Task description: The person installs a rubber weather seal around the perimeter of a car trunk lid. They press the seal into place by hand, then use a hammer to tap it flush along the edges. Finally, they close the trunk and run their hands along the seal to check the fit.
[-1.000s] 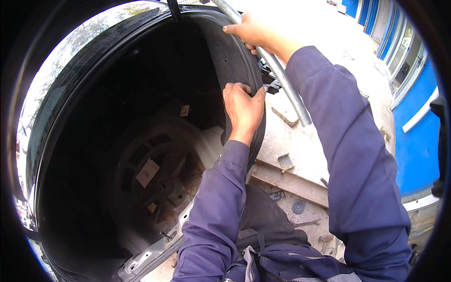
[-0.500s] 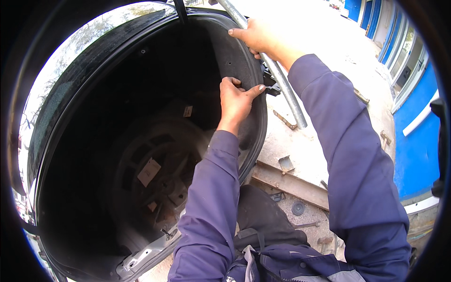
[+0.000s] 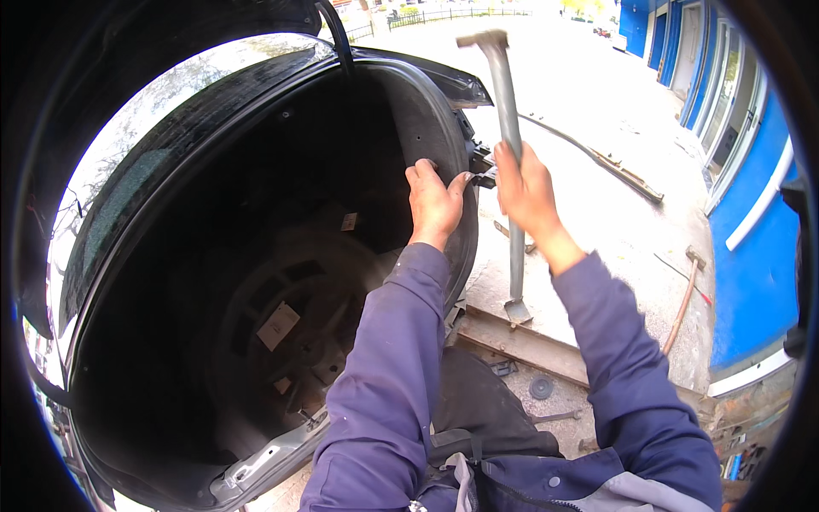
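Note:
My right hand point(image 3: 525, 192) is closed round the grey metal pipe handle of a hammer point(image 3: 503, 94). Its head is at the top, and the handle's lower end points down past my hand. My left hand point(image 3: 435, 203) grips the right edge of an open car trunk point(image 3: 456, 247), thumb on the rim and fingers curled over the dark lining. Just beyond the thumb, bent metal and a black bracket point(image 3: 485, 171) stick out from the car body. Whether my left fingers also pinch a small piece there, I cannot make out.
Inside the trunk lies a paper label point(image 3: 278, 326). On the ground are a rusty steel beam point(image 3: 525, 341), a round black disc point(image 3: 541, 387), a wrench point(image 3: 556, 417), a long dark strip point(image 3: 623, 175) and a wooden-handled hammer point(image 3: 682, 307). A blue wall point(image 3: 751, 282) stands at right.
My right hand has come down and nearer, and the hammer has swung more upright, its head now showing. My left hand stays on the trunk edge. The view has shifted slightly.

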Demonstrator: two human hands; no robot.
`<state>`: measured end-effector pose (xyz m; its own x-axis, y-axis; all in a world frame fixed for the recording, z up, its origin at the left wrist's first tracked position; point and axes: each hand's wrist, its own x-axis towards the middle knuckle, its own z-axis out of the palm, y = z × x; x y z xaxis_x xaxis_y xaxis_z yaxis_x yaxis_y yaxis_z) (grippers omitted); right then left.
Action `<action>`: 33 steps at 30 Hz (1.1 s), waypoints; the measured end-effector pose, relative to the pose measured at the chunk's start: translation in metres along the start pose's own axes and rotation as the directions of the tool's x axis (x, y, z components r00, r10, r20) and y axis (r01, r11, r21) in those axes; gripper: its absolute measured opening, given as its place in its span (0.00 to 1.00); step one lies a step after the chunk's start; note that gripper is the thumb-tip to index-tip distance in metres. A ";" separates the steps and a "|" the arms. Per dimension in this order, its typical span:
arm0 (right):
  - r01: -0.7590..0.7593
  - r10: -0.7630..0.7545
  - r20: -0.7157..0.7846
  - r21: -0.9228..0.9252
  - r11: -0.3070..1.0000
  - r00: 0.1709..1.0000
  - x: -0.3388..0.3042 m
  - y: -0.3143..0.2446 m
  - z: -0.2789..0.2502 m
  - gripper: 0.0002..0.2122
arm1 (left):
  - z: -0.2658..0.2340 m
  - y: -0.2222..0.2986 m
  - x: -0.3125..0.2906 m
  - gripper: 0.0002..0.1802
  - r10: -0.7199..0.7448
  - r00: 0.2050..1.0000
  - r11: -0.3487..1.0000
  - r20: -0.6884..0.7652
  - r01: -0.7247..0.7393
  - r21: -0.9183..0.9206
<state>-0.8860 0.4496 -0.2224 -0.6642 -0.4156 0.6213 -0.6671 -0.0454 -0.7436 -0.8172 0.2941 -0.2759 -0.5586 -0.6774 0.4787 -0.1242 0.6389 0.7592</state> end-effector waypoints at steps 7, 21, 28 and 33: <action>-0.181 0.179 0.084 0.011 0.983 0.980 -0.073 0.058 0.013 0.23 | -0.001 -0.001 0.005 0.36 0.029 1.000 0.997 -0.001 -0.029 0.070; -0.229 0.235 -0.003 0.208 0.951 0.972 -0.111 0.076 -0.002 0.23 | -0.006 -0.009 0.013 0.37 0.035 0.999 0.998 0.034 -0.037 0.058; -0.480 0.479 0.148 -0.027 0.877 0.865 -0.187 0.101 -0.005 0.24 | -0.033 -0.031 0.051 0.30 -0.159 0.917 0.985 0.366 0.175 -0.011; -0.422 0.424 0.096 -0.044 0.906 0.900 -0.207 0.119 -0.003 0.25 | -0.084 -0.051 -0.023 0.38 0.010 0.932 0.974 0.361 -0.091 0.209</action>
<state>-0.8287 0.5332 -0.4386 -0.8490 -0.4803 0.2204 -0.3386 0.1741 -0.9247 -0.7290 0.2463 -0.2888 -0.8182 -0.4938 0.2944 -0.2417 0.7601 0.6032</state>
